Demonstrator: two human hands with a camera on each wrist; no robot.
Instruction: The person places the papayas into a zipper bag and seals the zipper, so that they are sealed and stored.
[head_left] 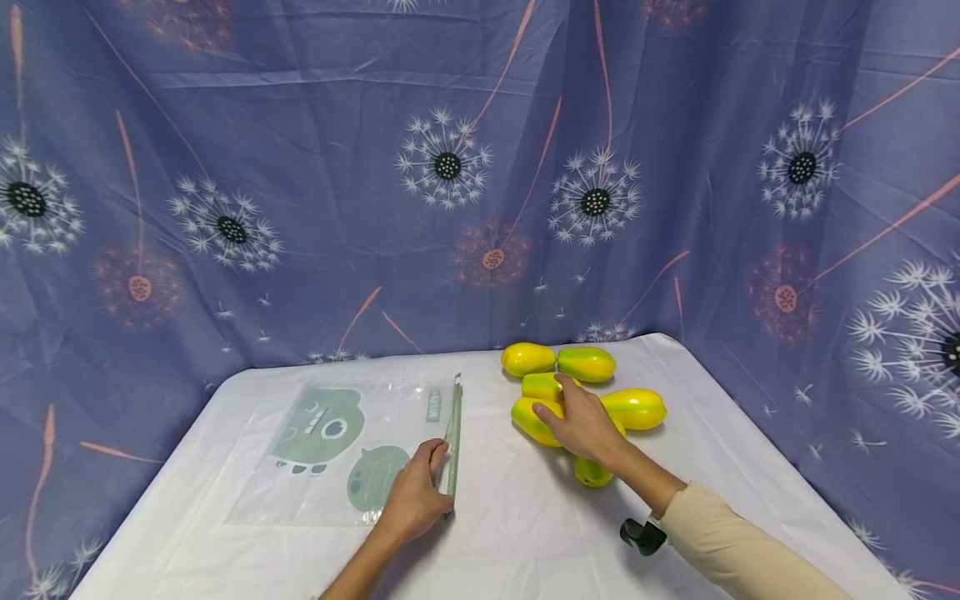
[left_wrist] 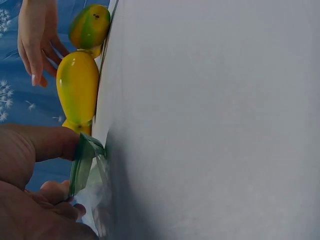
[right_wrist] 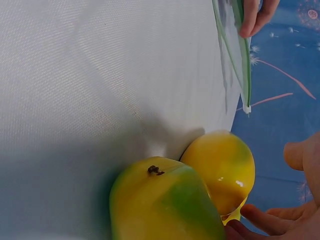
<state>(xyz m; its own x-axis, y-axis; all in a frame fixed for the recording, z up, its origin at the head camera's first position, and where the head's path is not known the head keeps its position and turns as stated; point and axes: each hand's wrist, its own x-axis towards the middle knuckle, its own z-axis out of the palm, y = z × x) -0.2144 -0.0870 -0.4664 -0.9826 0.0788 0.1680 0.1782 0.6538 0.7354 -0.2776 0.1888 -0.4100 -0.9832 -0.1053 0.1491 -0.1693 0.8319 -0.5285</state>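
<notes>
A clear zip bag [head_left: 330, 500] with green cartoon prints lies flat on the white table. My left hand [head_left: 416, 492] pinches its green zipper edge [left_wrist: 82, 167] between thumb and fingers, and the edge stands up from the cloth with a gap at the mouth. My right hand [head_left: 585, 417] reaches over a cluster of yellow-green papayas, thumb and fingers spread. Its fingers are right by one papaya [head_left: 534, 421], while another papaya [right_wrist: 165, 205] lies nearer the wrist camera. The palm hides part of the cluster.
Two papayas sit end to end at the back, the left papaya [head_left: 528, 359] more yellow. One more papaya [head_left: 634, 408] lies right of the right hand. The white tablecloth [head_left: 510, 550] meets a blue dandelion-print curtain [head_left: 337, 208] behind and at both sides.
</notes>
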